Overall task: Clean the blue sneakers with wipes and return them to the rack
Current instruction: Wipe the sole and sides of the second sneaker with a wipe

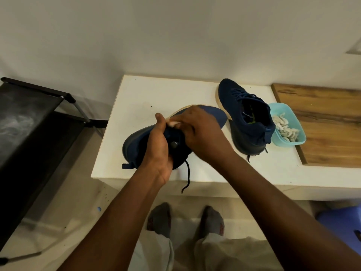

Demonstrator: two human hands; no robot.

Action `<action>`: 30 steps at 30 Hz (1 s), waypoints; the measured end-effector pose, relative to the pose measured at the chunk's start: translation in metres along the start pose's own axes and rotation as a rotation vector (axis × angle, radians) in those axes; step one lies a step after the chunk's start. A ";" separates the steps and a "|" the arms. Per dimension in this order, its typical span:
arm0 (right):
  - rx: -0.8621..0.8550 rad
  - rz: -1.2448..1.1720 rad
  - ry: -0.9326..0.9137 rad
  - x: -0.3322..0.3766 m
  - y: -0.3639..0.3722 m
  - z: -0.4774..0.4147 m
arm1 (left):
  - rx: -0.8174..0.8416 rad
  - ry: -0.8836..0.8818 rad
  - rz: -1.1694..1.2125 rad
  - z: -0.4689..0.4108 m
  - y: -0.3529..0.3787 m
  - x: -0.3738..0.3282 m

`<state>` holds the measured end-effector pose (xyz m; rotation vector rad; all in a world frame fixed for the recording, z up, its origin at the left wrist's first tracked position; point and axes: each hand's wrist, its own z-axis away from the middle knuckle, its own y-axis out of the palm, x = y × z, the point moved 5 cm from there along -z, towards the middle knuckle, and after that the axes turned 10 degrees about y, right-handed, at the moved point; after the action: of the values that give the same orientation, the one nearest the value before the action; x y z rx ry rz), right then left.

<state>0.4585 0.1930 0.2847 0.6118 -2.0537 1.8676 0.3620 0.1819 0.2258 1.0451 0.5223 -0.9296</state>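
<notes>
Head view: left hand point(158, 145) grips blue sneaker point(136, 143) above white table point(140, 90); right hand point(197, 132) pinches wipe point(172, 124) against its sole edge. Wiping step. Second sneaker point(246, 114) at 2 o'clock. Next, likely: rotate shoe, wipe unreached sides. Rack point(29, 124) at 9 o'clock.

Two hands work a wipe over one blue sneaker.
The left hand point(159, 145) grips the tilted sneaker point(134, 141) over the white table point(156, 90). Just beside it, the right hand point(197, 130) pinches a wipe point(172, 123) against the shoe. A lace point(187, 177) dangles below the left hand. The second sneaker point(248, 114) and a teal tub point(281, 108) sit right of the right hand, and the black rack point(29, 106) stands left of the left hand.
</notes>
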 end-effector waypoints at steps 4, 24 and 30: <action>-0.168 0.034 0.370 -0.077 -0.009 -0.008 | -0.006 0.009 -0.066 -0.001 0.004 0.005; -0.183 -0.457 0.074 -0.028 -0.007 0.007 | 0.174 0.133 -0.507 -0.004 0.012 -0.002; -0.314 -0.388 0.304 -0.068 -0.008 0.006 | 0.217 0.156 -0.808 -0.011 0.002 -0.012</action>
<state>0.5212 0.1944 0.2578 0.5542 -1.8199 1.2984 0.3583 0.1967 0.2307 1.1187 1.0297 -1.6474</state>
